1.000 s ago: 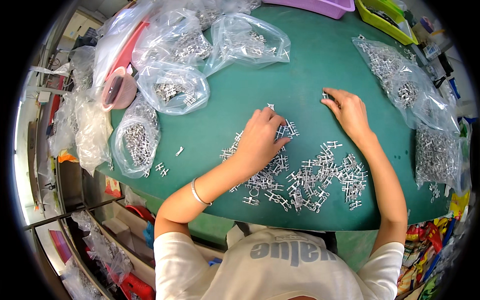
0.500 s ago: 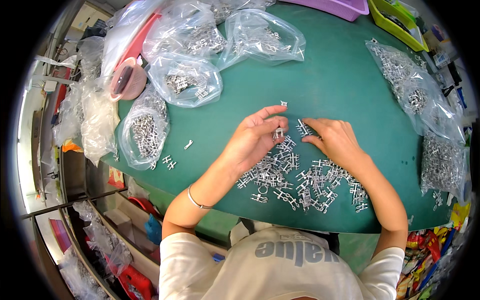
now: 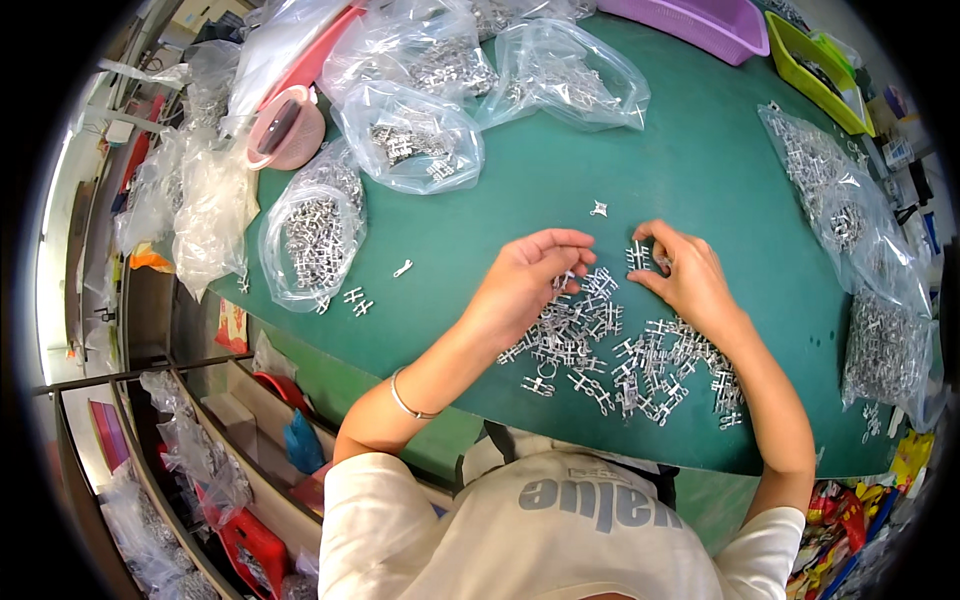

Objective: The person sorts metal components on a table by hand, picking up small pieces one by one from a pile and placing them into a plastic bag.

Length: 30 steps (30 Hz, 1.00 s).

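Observation:
My left hand (image 3: 528,285) is half closed at the far left edge of a loose pile of small silvery metal clips (image 3: 570,325). A metal clip (image 3: 562,281) shows between its thumb and curled fingers, partly hidden. To the right, my right hand (image 3: 690,275) pinches a small row of joined metal clips (image 3: 636,258) between thumb and forefinger, just above the green tabletop. A second cluster of metal clips (image 3: 670,362) lies below that hand. Beyond both hands, a single small metal piece (image 3: 599,209) rests by itself on the table.
Clear bags of metal parts stand at the left (image 3: 318,235), at the back (image 3: 410,140) and along the right edge (image 3: 880,335). A pink basket (image 3: 290,130) sits at the left, purple (image 3: 690,25) and yellow-green (image 3: 815,75) trays at the back. Few loose clips (image 3: 357,300) lie left.
The whole view has shifted, so the table's things appear farther right. My left forefinger has drawn back from the single metal piece, which lies apart from it. My right hand stays at the clip row.

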### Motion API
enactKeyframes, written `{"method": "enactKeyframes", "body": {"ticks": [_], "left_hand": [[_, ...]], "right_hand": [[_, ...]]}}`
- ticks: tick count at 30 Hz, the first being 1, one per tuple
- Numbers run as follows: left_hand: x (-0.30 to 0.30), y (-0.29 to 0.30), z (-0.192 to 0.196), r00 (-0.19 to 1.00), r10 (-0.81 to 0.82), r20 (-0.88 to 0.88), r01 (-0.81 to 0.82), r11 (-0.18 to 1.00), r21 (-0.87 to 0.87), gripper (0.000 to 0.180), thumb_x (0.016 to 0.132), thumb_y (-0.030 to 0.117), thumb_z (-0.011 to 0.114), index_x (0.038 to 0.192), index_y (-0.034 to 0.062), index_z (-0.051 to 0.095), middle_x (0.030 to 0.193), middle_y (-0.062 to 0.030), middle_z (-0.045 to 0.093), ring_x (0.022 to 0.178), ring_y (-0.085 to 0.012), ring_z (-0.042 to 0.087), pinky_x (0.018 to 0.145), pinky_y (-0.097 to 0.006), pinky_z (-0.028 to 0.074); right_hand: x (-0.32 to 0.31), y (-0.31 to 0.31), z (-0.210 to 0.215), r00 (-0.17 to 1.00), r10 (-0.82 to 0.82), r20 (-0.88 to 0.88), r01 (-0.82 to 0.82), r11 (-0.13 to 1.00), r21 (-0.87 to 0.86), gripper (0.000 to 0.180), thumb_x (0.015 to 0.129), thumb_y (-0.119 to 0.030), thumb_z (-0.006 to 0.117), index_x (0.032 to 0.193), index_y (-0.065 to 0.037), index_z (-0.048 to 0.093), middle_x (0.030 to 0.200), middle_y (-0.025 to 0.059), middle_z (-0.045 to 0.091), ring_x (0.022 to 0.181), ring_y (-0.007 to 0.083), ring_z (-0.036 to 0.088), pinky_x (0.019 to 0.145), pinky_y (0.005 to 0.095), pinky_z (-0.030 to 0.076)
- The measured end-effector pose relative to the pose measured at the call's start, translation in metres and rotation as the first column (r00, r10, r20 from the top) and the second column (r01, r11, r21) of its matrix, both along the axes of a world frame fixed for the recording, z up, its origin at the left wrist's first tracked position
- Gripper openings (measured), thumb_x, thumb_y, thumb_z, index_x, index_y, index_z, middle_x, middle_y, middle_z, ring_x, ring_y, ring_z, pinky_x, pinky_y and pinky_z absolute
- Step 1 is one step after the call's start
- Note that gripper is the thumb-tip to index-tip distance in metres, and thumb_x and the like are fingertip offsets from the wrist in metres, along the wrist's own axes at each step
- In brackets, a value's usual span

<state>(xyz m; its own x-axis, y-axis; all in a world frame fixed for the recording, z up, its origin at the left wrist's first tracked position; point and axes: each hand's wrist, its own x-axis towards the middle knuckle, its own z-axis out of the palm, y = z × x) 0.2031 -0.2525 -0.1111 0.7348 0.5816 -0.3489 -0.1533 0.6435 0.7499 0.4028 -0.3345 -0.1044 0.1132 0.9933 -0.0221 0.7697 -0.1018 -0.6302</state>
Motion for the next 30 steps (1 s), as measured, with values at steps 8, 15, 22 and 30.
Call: {"method": "enactKeyframes", "body": {"ticks": [8, 15, 22, 30], "left_hand": [[-0.001, -0.009, 0.007, 0.974, -0.136, -0.180, 0.181, 0.949, 0.257, 0.022, 0.088, 0.009, 0.055, 0.109, 0.0004, 0.057, 0.085, 0.0004, 0.056, 0.062, -0.0026, 0.043, 0.052, -0.017, 0.035], [0.006, -0.009, -0.001, 0.955, -0.186, -0.231, 0.284, 0.794, 0.537, 0.022, 0.088, 0.009, 0.056, 0.108, -0.0001, 0.056, 0.081, 0.0028, 0.055, 0.065, -0.0022, 0.045, 0.055, -0.018, 0.038], [0.001, -0.005, 0.000, 0.932, -0.195, -0.307, 0.347, 0.731, 0.588, 0.021, 0.088, 0.009, 0.056, 0.107, 0.0001, 0.056, 0.078, 0.0013, 0.056, 0.070, -0.0042, 0.048, 0.062, -0.021, 0.042], [0.001, 0.000, -0.005, 0.943, -0.162, -0.290, 0.310, 0.743, 0.593, 0.022, 0.088, 0.007, 0.055, 0.109, 0.0004, 0.056, 0.080, -0.0003, 0.058, 0.076, -0.0057, 0.051, 0.066, -0.020, 0.042]], "right_hand": [[0.004, -0.011, -0.013, 0.936, -0.079, -0.343, 0.081, 0.997, -0.010, 0.023, 0.075, -0.007, 0.070, 0.088, -0.002, 0.052, 0.060, 0.0020, 0.050, 0.056, 0.0103, 0.049, 0.051, 0.0266, 0.038], [0.013, -0.005, 0.005, 0.528, -0.309, -0.791, 0.201, 0.950, -0.237, 0.014, 0.092, -0.017, 0.053, 0.083, -0.006, 0.053, 0.060, -0.0014, 0.048, 0.045, 0.0028, 0.035, 0.039, 0.0183, 0.025], [0.033, 0.008, 0.019, 0.355, -0.313, -0.881, 0.245, 0.940, -0.236, 0.015, 0.092, -0.016, 0.052, 0.080, -0.006, 0.050, 0.065, 0.0027, 0.053, 0.044, 0.0047, 0.038, 0.037, 0.0183, 0.027], [0.043, -0.002, 0.013, 0.410, -0.263, -0.873, 0.230, 0.956, -0.180, 0.012, 0.089, -0.012, 0.057, 0.089, -0.001, 0.055, 0.082, 0.0126, 0.063, 0.046, 0.0059, 0.041, 0.039, 0.0184, 0.029]]}}
